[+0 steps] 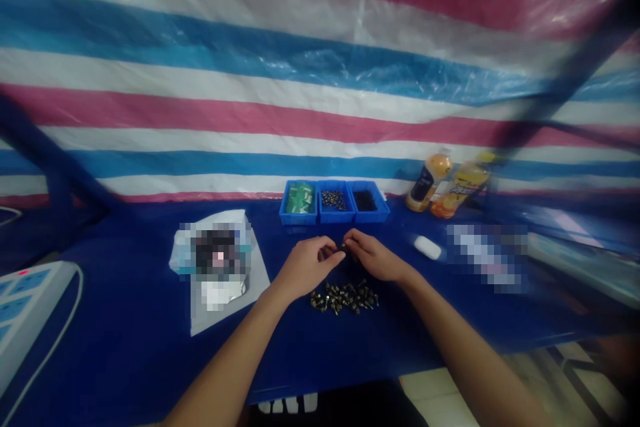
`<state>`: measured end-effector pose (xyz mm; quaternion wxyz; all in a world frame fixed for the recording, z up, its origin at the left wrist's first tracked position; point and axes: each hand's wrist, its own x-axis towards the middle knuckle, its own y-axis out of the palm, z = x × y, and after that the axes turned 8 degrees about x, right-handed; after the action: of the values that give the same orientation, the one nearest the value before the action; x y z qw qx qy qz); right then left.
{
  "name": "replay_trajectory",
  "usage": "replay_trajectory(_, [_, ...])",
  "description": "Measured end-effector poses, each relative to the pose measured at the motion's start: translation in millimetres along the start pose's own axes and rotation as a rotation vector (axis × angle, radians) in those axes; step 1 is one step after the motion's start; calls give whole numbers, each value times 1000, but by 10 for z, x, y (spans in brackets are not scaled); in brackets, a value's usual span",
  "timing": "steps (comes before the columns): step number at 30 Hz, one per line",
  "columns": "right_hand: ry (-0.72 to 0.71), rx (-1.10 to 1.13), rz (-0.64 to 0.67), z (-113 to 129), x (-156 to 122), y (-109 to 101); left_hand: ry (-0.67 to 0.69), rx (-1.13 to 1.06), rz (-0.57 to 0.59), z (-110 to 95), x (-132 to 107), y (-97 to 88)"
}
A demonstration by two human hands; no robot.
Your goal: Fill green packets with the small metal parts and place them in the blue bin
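Observation:
My left hand [306,265] and my right hand [374,256] meet above the blue table [125,340], fingertips pinched together on a small dark part [343,248] held between them. Just in front of the hands lies a heap of small dark and brass-coloured parts [345,297]. Behind the hands stand three small blue bins: one with green pieces [299,202], one with small metal parts [334,203], one with black parts [368,203].
A white sheet with a blurred-out item [220,263] lies to the left. A white power strip [30,307] sits at the far left edge. Two orange drink bottles [447,187] stand at the back right, a small white object [427,247] lies near them. A striped plastic sheet hangs behind.

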<state>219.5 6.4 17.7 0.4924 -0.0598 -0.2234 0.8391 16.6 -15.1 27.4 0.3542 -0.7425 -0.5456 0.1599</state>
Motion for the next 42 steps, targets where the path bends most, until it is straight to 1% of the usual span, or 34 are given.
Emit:
replay_trajectory(3, [-19, -11, -6, 31, 18, 60, 43, 20, 4, -16, 4, 0])
replay_trajectory(6, [-7, -6, -23, 31, 32, 108, 76, 61, -8, -18, 7, 9])
replay_trajectory(8, [14, 19, -22, 16, 36, 122, 71, 67, -14, -13, 6, 12])
replay_trajectory(10, [38, 61, -35, -9, 43, 122, 37, 47, -23, -5, 5, 8])
replay_trajectory(12, [47, 132, -90, -44, 63, 113, -3, 16, -41, 5, 8, -2])
replay_trajectory(16, [26, 381, -313, -131, 132, 81, -44, -5, -83, 32, 23, -21])
replay_trajectory(17, [36, 418, -350, -149, 145, 68, -51, -2, -92, 40, 26, -23])
replay_trajectory(19, [77, 407, -357, -165, 151, 30, -57, 6, -104, 54, 30, -26])
replay_trajectory(21, [103, 292, -303, -150, 124, -28, -56, 17, -112, 69, 31, -25])
replay_trajectory(23, [93, 137, -208, -105, 68, -108, -54, 33, -117, 83, 32, -23])
replay_trajectory(24, [91, 69, -139, -79, 33, -153, -54, 41, -119, 89, 33, -22])
replay_trajectory(25, [102, 33, -55, -52, -4, -200, -52, 48, -121, 94, 34, -20])
replay_trajectory(26, [141, 9, 55, -30, -40, -247, -51, 52, -120, 99, 36, -18])
replay_trajectory(28, [262, -44, 293, -3, -101, -326, -53, 55, -115, 103, 37, -14])
replay_trajectory(30, [329, -75, 428, -5, -135, -372, -53, 60, -109, 103, 36, -12])
replay_trajectory(32, [347, -75, 482, -25, -143, -382, -54, 69, -105, 100, 33, -11])
replay_trajectory(34, [343, -53, 487, -48, -138, -366, -56, 75, -100, 99, 31, -12])
replay_trajectory(38, [328, -43, 456, -49, -129, -337, -54, 77, -98, 105, 32, -12])
replay_trajectory(42, [340, -47, 503, 0, -133, -342, -46, 78, -112, 111, 34, -3])
